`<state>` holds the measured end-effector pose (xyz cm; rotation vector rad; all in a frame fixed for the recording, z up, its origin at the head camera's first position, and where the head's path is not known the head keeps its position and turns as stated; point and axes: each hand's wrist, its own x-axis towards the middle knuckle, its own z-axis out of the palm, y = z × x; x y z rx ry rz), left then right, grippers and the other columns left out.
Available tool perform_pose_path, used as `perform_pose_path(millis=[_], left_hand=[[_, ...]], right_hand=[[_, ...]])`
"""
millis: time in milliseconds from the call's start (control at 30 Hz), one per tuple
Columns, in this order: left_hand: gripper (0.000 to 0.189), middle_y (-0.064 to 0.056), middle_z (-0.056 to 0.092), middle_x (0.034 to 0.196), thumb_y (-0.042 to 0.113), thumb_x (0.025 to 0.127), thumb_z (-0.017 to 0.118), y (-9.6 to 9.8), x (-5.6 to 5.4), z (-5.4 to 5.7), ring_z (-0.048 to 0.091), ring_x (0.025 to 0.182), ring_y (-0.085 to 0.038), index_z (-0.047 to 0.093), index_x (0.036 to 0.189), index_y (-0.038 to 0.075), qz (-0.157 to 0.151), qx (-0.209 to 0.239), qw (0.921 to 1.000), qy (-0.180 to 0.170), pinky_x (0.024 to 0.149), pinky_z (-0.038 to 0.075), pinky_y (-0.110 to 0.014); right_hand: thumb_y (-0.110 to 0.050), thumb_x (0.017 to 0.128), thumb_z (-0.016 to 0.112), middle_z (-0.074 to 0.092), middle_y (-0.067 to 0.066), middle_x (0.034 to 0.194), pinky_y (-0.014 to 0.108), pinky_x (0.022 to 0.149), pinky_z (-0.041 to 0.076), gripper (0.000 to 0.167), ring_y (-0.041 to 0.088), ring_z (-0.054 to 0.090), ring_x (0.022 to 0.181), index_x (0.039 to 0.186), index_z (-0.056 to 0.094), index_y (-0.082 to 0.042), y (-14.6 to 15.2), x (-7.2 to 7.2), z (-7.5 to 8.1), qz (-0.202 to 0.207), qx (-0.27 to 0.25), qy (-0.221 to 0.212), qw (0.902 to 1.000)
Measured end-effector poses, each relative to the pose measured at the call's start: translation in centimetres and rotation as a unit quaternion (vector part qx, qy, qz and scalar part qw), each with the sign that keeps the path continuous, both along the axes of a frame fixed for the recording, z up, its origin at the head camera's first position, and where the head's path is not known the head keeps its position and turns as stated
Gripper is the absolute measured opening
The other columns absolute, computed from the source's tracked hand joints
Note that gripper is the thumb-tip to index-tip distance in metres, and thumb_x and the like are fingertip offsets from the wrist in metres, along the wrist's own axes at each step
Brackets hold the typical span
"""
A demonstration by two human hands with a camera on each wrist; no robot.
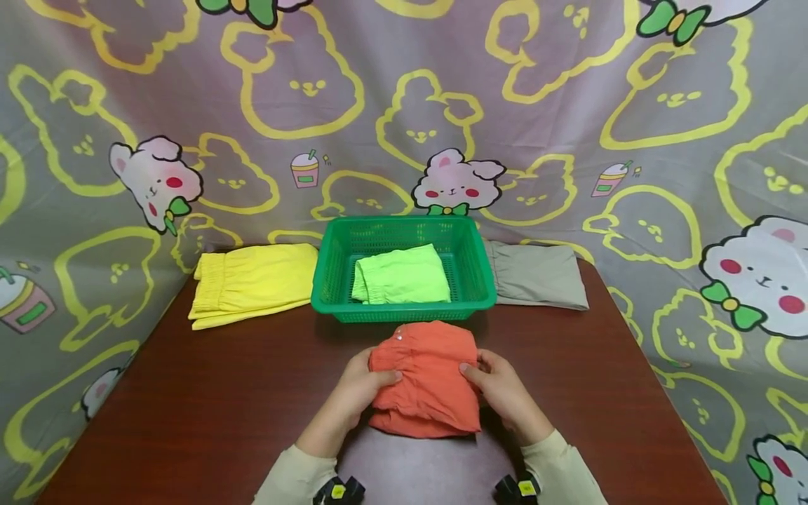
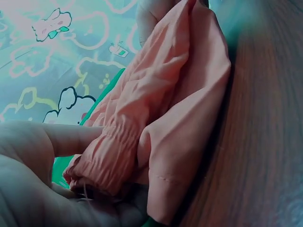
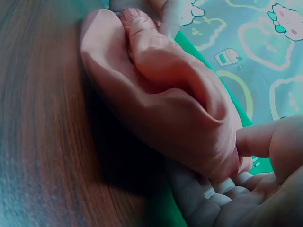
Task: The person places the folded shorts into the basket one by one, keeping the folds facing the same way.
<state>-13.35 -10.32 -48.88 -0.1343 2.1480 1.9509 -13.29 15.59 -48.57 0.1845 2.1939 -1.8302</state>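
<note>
We see one folded orange garment (image 1: 435, 386) over the worktop (image 1: 189, 400), the left hand's (image 1: 361, 384) fingers clamped on one side, the right hand's (image 1: 501, 387) on the other. Beyond it we count one green basket (image 1: 404, 313) holding one lime garment (image 1: 405, 273), one yellow garment (image 1: 255, 284) at its left, one grey garment (image 1: 539, 277) at its right.

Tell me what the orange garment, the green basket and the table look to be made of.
Orange garment: matte woven fabric, perhaps cotton; it creases softly and gathers at an elastic-looking band.
Green basket: probably moulded plastic, slightly glossy, with perforated walls.
Table: wood or wood-look laminate; brown grain shows, finish smooth with a faint sheen.
</note>
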Motion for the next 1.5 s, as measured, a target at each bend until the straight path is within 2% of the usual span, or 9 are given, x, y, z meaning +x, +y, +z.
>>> perform_pose_path(millis=[333,633,833,1033,1167,1400,1500], left_hand=[[0.063,-0.017,0.064,0.13,0.009,0.083,0.074,-0.3,-0.3,-0.4,0.062,0.111,-0.025,0.053,0.14,-0.005,-0.011,0.032,0.9991,-0.027,0.099,0.05,-0.04],[0.07,-0.022,0.056,0.141,0.01,0.089,0.071,-0.1,-0.6,-0.7,0.061,0.119,-0.027,0.037,0.148,-0.007,-0.051,0.092,0.9922,-0.066,0.101,0.051,-0.038],[0.074,-0.021,0.054,0.144,0.015,0.092,0.073,-0.3,-0.2,0.3,0.062,0.12,-0.027,0.035,0.153,-0.004,-0.061,0.105,0.9904,-0.067,0.1,0.053,-0.039],[0.077,-0.024,0.051,0.145,0.016,0.093,0.072,-0.2,0.4,1.1,0.064,0.116,-0.027,0.027,0.153,-0.002,-0.073,0.137,0.9846,-0.08,0.097,0.055,-0.04],[0.077,-0.027,0.049,0.144,0.015,0.093,0.073,-0.4,0.3,1.1,0.065,0.113,-0.026,0.026,0.151,-0.004,-0.065,0.137,0.985,-0.082,0.095,0.056,-0.041],[0.072,-0.026,0.055,0.138,0.021,0.096,0.071,-0.8,-0.1,1.1,0.07,0.104,-0.025,0.03,0.15,-0.003,-0.041,0.131,0.9874,-0.079,0.088,0.059,-0.041],[0.069,-0.024,0.058,0.132,0.022,0.096,0.071,-0.8,-0.1,1.0,0.07,0.1,-0.023,0.034,0.148,-0.002,-0.018,0.102,0.9929,-0.058,0.085,0.059,-0.038]], right_hand=[[-0.016,0.102,0.061,0.071,0.011,0.113,0.036,0.069,0.059,0.039,0.019,0.067,0.087,0.137,0.055,0.001,0.0,0.0,-0.5,0.006,-0.033,0.001,0.9994],[-0.015,0.103,0.058,0.068,0.013,0.118,0.036,0.077,0.059,0.041,0.02,0.067,0.094,0.14,0.052,0.001,0.3,-0.1,-0.5,0.016,-0.056,0.006,0.9983],[-0.013,0.103,0.058,0.067,0.014,0.125,0.032,0.086,0.054,0.039,0.021,0.064,0.103,0.139,0.054,0.001,0.2,-0.3,-0.4,0.011,-0.042,0.026,0.9987],[-0.012,0.102,0.059,0.066,0.014,0.127,0.031,0.089,0.051,0.037,0.022,0.062,0.108,0.137,0.056,0.001,0.2,-0.4,-0.2,0.004,-0.03,0.037,0.9989],[-0.013,0.103,0.059,0.067,0.013,0.125,0.031,0.086,0.052,0.037,0.021,0.062,0.104,0.137,0.056,0.0,0.3,-0.3,0.0,0.006,-0.031,0.035,0.9989],[-0.015,0.103,0.06,0.069,0.012,0.114,0.034,0.073,0.058,0.037,0.019,0.066,0.089,0.136,0.055,0.0,0.4,-0.2,0.1,0.013,-0.052,0.02,0.9984],[-0.014,0.102,0.061,0.07,0.012,0.11,0.036,0.067,0.059,0.036,0.019,0.067,0.084,0.134,0.056,0.001,0.5,-0.2,0.0,0.013,-0.053,0.018,0.9984]])
